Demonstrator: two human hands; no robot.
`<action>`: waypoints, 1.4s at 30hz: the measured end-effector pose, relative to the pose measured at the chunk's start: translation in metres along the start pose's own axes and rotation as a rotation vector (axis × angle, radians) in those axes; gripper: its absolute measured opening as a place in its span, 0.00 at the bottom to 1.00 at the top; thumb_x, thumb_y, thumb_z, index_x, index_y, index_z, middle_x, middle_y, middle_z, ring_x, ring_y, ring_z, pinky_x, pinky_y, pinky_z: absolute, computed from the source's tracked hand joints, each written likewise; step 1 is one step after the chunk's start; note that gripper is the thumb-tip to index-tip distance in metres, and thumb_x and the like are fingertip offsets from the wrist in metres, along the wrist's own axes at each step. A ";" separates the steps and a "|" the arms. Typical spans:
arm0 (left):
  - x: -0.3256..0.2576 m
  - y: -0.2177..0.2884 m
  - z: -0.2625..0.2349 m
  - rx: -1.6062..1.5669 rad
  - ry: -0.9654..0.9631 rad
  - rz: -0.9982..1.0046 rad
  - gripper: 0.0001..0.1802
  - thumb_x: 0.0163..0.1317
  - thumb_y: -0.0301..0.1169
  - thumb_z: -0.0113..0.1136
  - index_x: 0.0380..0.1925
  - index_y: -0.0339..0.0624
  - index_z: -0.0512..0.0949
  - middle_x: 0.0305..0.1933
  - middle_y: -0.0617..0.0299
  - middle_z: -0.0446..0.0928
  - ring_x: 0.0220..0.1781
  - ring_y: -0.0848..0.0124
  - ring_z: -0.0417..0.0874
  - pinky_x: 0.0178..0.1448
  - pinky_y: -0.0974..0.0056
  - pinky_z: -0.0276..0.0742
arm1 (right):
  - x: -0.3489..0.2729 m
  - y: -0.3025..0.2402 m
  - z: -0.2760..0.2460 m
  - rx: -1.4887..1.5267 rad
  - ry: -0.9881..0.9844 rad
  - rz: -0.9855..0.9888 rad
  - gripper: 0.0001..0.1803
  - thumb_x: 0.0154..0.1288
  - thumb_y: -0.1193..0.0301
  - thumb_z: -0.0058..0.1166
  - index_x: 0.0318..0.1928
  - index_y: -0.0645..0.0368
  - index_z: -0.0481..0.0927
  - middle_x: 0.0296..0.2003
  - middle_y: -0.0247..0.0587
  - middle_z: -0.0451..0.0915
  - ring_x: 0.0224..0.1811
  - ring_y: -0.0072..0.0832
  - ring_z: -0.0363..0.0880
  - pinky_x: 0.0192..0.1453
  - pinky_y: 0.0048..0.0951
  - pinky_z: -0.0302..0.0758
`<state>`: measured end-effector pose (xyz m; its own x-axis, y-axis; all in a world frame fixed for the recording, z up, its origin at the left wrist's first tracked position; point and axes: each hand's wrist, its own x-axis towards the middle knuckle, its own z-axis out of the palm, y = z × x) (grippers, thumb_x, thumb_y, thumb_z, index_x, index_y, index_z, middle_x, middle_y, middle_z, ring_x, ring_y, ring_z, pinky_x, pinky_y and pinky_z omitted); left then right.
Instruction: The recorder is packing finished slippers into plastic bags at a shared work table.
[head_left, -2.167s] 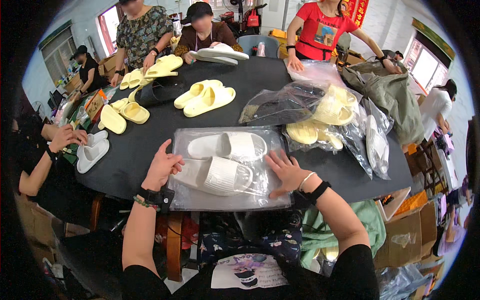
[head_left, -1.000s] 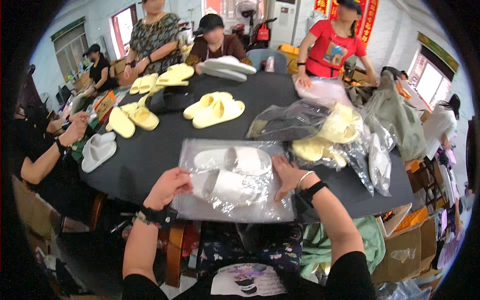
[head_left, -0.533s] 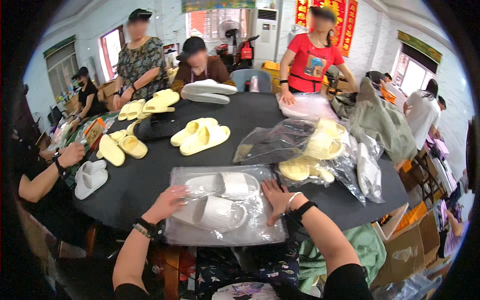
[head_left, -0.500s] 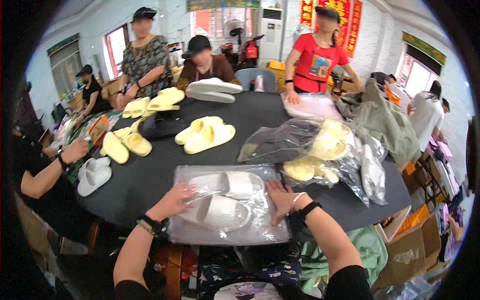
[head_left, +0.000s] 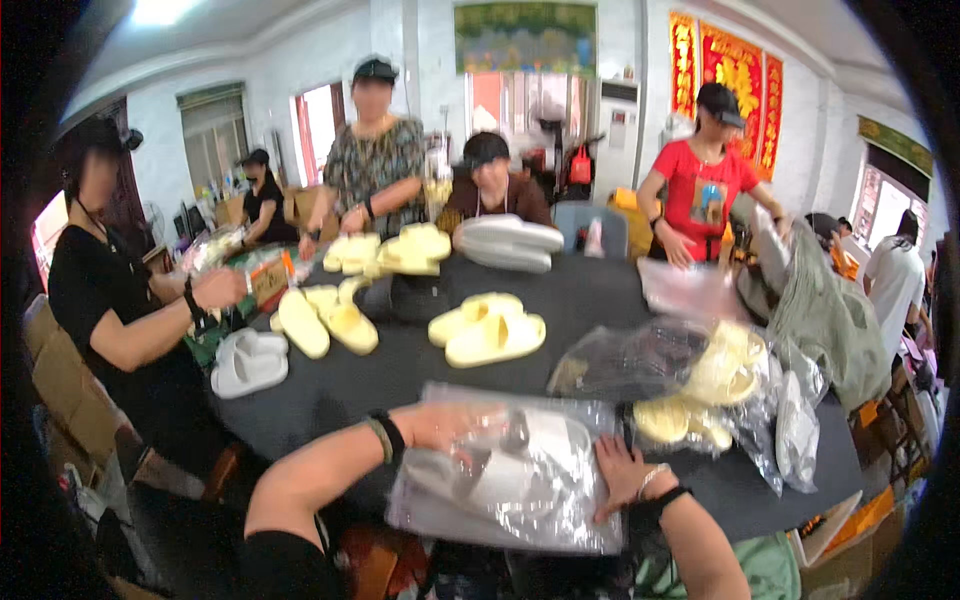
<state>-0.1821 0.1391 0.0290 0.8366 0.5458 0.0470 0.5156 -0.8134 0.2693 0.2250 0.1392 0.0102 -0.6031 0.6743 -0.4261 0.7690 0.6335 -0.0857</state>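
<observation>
white slippers [head_left: 500,470] lie in a crinkled clear bag [head_left: 560,520], both hands' grip released, palms flat on it.

Bagged slippers at the table's near edge, more pairs spread behind.

The clear bag [head_left: 510,470] holding a pair of slippers [head_left: 500,465] lies on the table [head_left: 370,390] at its near edge, the left hand [head_left: 450,425] on its left part, the right hand [head_left: 620,475] at its right side. Behind it, mid-table, sits a loose pair of slippers [head_left: 490,330]; filled bags [head_left: 700,385] pile toward the right edge; more pairs [head_left: 325,320] lie along the left edge.
</observation>
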 end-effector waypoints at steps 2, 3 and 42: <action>-0.001 -0.013 0.035 -0.050 -0.144 0.072 0.50 0.55 0.52 0.67 0.76 0.53 0.57 0.81 0.48 0.49 0.81 0.49 0.52 0.81 0.50 0.51 | -0.001 0.001 0.009 -0.007 0.000 -0.012 0.86 0.30 0.29 0.70 0.76 0.71 0.36 0.78 0.64 0.35 0.80 0.59 0.31 0.79 0.63 0.40; 0.006 -0.010 0.041 -0.117 -0.204 0.051 0.49 0.56 0.49 0.67 0.76 0.53 0.56 0.81 0.50 0.49 0.81 0.50 0.50 0.81 0.51 0.51 | 0.004 0.009 0.022 -0.012 0.035 -0.057 0.86 0.30 0.27 0.68 0.76 0.71 0.37 0.78 0.64 0.36 0.80 0.61 0.32 0.78 0.64 0.41; -0.126 -0.017 0.028 0.128 0.310 -0.265 0.13 0.58 0.40 0.60 0.28 0.41 0.83 0.30 0.48 0.81 0.40 0.46 0.82 0.47 0.47 0.74 | 0.011 -0.003 -0.001 0.064 -0.040 0.011 0.93 0.21 0.34 0.77 0.76 0.68 0.28 0.78 0.63 0.28 0.81 0.57 0.23 0.79 0.61 0.34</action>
<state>-0.2913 0.0783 -0.0079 0.5872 0.7578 0.2845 0.7402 -0.6450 0.1902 0.2159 0.1451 0.0070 -0.5864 0.6650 -0.4625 0.7885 0.5994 -0.1380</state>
